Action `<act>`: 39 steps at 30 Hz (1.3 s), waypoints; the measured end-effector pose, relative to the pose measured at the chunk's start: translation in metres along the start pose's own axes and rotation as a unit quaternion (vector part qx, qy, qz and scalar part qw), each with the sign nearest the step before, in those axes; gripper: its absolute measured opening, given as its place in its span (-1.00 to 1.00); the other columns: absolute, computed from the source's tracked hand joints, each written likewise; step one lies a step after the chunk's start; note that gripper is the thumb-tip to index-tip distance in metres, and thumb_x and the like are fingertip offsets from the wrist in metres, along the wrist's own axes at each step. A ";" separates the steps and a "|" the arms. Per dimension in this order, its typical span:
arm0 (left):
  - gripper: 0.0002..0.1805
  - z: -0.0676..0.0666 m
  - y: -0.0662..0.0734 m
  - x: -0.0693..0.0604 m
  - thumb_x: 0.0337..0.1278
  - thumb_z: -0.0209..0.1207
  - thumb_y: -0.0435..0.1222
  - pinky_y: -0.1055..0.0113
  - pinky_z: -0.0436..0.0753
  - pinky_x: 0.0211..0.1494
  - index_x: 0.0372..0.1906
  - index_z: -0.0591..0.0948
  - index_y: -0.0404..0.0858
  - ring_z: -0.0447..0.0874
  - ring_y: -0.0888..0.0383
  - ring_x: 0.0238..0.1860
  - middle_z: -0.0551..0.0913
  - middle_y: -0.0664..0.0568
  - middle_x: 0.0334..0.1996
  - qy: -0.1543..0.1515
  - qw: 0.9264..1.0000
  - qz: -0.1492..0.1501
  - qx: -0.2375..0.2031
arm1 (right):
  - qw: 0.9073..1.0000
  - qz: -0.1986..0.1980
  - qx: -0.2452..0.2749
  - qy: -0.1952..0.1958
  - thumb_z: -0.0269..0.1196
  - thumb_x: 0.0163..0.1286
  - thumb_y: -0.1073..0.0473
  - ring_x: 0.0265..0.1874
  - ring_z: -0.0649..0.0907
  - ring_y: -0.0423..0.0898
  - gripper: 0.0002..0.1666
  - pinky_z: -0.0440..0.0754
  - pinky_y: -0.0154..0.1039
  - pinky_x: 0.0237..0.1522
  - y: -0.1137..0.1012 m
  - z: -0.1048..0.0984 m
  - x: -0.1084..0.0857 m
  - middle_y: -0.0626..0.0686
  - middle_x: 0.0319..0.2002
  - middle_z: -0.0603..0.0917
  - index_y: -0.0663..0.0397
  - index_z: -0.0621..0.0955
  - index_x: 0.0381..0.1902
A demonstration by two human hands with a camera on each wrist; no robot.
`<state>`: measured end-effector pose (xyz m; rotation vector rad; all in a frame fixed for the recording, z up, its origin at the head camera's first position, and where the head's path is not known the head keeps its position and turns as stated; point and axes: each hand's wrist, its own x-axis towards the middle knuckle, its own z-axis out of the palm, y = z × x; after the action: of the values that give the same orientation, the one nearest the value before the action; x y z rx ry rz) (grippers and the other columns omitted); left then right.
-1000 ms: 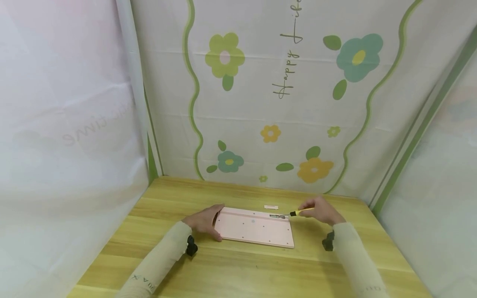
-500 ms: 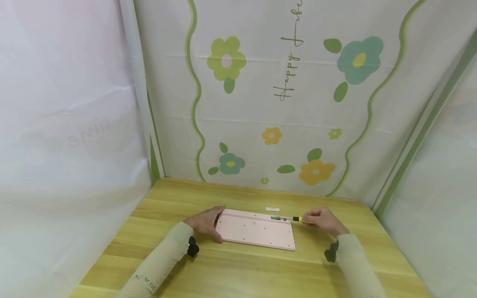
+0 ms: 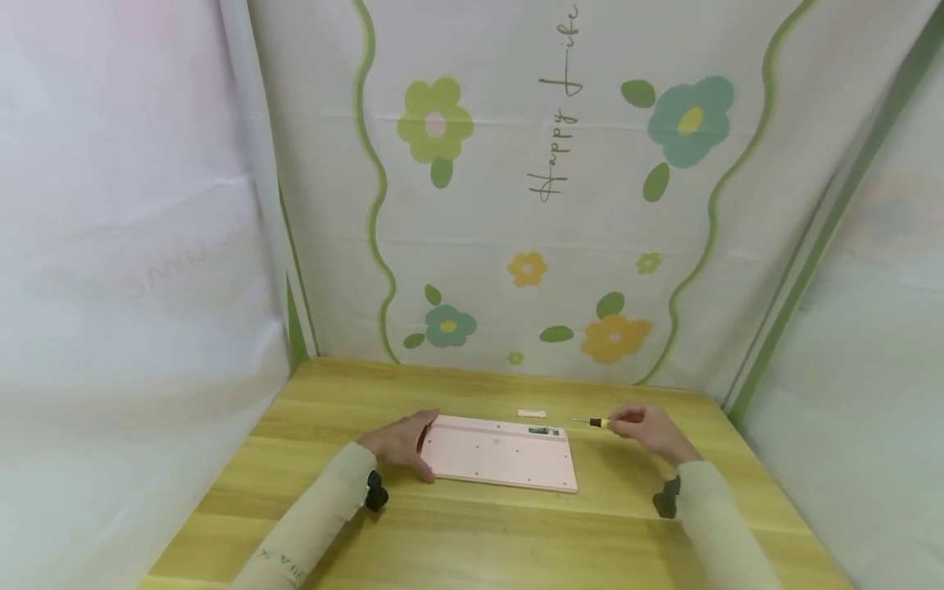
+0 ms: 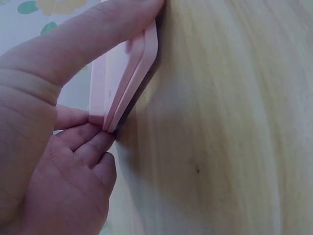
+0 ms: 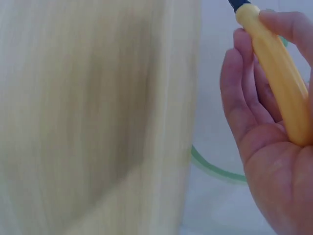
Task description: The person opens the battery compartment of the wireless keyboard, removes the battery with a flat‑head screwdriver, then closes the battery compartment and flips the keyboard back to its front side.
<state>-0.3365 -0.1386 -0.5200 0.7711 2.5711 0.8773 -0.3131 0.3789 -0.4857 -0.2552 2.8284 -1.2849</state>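
A flat pink keyboard [image 3: 490, 463] lies underside up on the table, with several small dark screw spots across it. Near its far right corner an uncovered compartment [image 3: 543, 430] shows something green and metallic inside. My left hand [image 3: 401, 442] grips the keyboard's left end, thumb at the near edge and fingers at the far edge. In my right hand [image 3: 652, 433] is a screwdriver [image 3: 601, 424] with a yellow handle [image 5: 276, 68] and black collar. Its thin metal tip points left, apart from the keyboard, just right of the compartment.
A small pale cover piece [image 3: 531, 413] lies behind the keyboard. The wooden table [image 3: 472, 541] meets a white flowered curtain [image 3: 487, 205] at the back, and more white sheets hang on both sides.
The screwdriver was at the compartment and has since come away to the right with my right hand. The dark green insides now show plainly. My left hand keeps its grip on the keyboard.
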 end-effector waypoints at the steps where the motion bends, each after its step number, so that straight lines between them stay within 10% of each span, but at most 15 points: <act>1: 0.44 0.000 -0.001 -0.001 -0.19 0.71 -0.03 -0.17 0.27 0.66 0.70 0.03 -0.37 0.15 -0.24 0.66 0.13 -0.26 0.67 0.000 1.000 0.000 -0.002 | 1.000 -0.004 -0.018 0.009 0.40 0.47 -0.07 0.10 0.75 0.06 -0.61 0.75 0.02 0.12 0.001 -0.002 -0.001 0.19 0.14 0.77 0.09 0.77 0.04; 18: 0.43 0.004 -0.002 -0.004 -0.17 0.70 -0.05 -0.17 0.25 0.67 0.69 0.02 -0.40 0.12 -0.26 0.67 0.11 -0.29 0.68 0.003 1.000 0.004 -0.016 | 0.990 -0.038 -0.103 0.092 0.49 0.36 0.12 0.09 0.75 0.31 -0.83 0.68 0.29 0.17 0.028 -0.003 -0.014 0.16 -0.03 0.84 0.03 0.78 -0.14; 28: 0.44 0.003 0.000 -0.003 -0.17 0.70 -0.05 -0.16 0.26 0.66 0.69 0.02 -0.39 0.14 -0.25 0.67 0.12 -0.28 0.67 0.003 1.000 0.004 -0.015 | 0.985 -0.027 -0.150 0.078 0.52 0.29 0.13 -0.22 0.77 -0.07 -0.81 0.69 -0.22 -0.14 0.044 0.002 -0.009 0.07 -0.21 0.86 0.10 0.80 -0.21; 39: 0.44 0.000 0.002 -0.003 -0.19 0.71 -0.07 -0.18 0.25 0.66 0.69 0.02 -0.39 0.13 -0.25 0.67 0.12 -0.28 0.68 0.003 1.000 0.005 -0.018 | 0.984 -0.022 -0.165 0.063 0.53 0.28 0.13 -0.26 0.75 -0.09 -0.83 0.71 -0.15 -0.16 0.043 0.004 -0.006 0.02 -0.26 0.83 0.08 0.80 -0.25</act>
<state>-0.3336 -0.1391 -0.5185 0.7731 2.5513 0.9272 -0.3131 0.4047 -0.5213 -0.2515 3.1531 -0.8580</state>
